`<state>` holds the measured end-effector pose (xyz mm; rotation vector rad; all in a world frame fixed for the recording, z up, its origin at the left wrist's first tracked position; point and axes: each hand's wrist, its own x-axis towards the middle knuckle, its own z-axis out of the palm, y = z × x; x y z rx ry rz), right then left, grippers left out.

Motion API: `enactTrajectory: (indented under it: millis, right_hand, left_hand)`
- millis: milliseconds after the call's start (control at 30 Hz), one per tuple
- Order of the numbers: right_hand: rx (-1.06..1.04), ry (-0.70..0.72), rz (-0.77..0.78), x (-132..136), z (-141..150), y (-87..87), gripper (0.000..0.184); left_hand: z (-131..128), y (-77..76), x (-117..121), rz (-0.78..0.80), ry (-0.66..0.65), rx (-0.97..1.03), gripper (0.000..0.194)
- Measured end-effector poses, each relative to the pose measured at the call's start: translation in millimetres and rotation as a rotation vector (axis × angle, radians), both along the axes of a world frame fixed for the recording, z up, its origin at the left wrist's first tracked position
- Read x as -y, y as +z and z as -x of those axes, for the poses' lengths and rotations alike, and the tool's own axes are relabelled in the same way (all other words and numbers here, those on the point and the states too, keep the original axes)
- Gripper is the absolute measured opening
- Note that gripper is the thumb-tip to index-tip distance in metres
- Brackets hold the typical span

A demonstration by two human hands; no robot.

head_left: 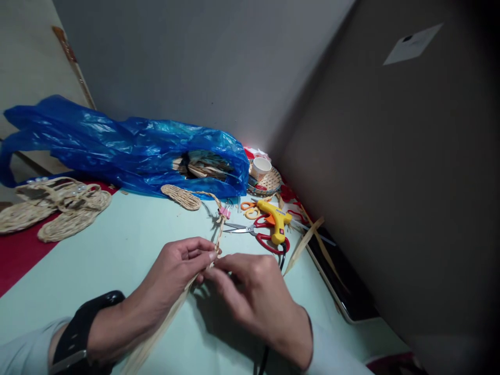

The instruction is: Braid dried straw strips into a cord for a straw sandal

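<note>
My left hand [180, 271] and my right hand [250, 297] meet low in the middle of the view, fingers pinched together on a braided straw cord [220, 233]. Loose straw strands [156, 338] trail from the pinch toward me under my left wrist. The braid runs away from my hands to a pink binder clip [224, 211] and on to a flat woven straw oval [180, 197]. A black watch sits on my left wrist.
A yellow glue gun [276, 220], red-handled scissors [258, 234] and orange scissors [250, 207] lie just beyond my hands. A blue plastic bag [128, 148] with straw, a small basket [269, 182] holding a cup, and woven sandals [58, 205] stand farther back. A dark tablet [344, 281] lies right.
</note>
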<state>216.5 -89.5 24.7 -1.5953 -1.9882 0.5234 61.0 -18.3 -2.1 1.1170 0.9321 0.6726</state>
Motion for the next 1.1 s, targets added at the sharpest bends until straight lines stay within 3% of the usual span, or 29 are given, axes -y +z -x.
enactTrajectory:
  millis: [67,133,233,333,500,667,833,933,1100]
  right_hand:
    - [-0.121,-0.112,-0.017,-5,-9,5.2,0.030]
    - [-0.251,-0.157,0.063,-11,-14,4.4,0.023]
    - [-0.575,0.055,0.356,-20,-14,-6.6,0.031]
    - [-0.771,0.161,0.461,-24,-12,-17.2,0.038]
    - [-0.637,0.213,0.451,-26,-19,-17.9,0.037]
    - [-0.647,0.253,0.390,-32,-24,-22.7,0.033]
    - [-0.764,0.103,0.421,-30,-13,-28.5,0.024]
    - [-0.913,0.017,0.490,-27,-6,-28.4,0.025]
    - [-0.963,-0.070,0.415,-27,-1,-30.4,0.033]
  left_hand:
    - [0,2.8,-1,-0.008,0.004,-0.011,0.026]
    - [1,4.2,-3,-0.036,-0.008,-0.009,0.027]
    - [2,3.2,-6,-0.088,-0.081,-0.013,0.026]
    - [5,1.0,-7,-0.144,-0.149,-0.052,0.027]
    - [8,-1.0,-10,-0.192,-0.158,-0.106,0.037]
    - [12,3.7,-19,-0.200,-0.275,-0.164,0.034]
    - [15,6.2,-21,-0.196,-0.343,-0.192,0.031]
    - [17,4.4,-17,-0.298,-0.334,-0.258,0.028]
    - [19,5.9,-11,-0.463,-0.385,-0.401,0.038]
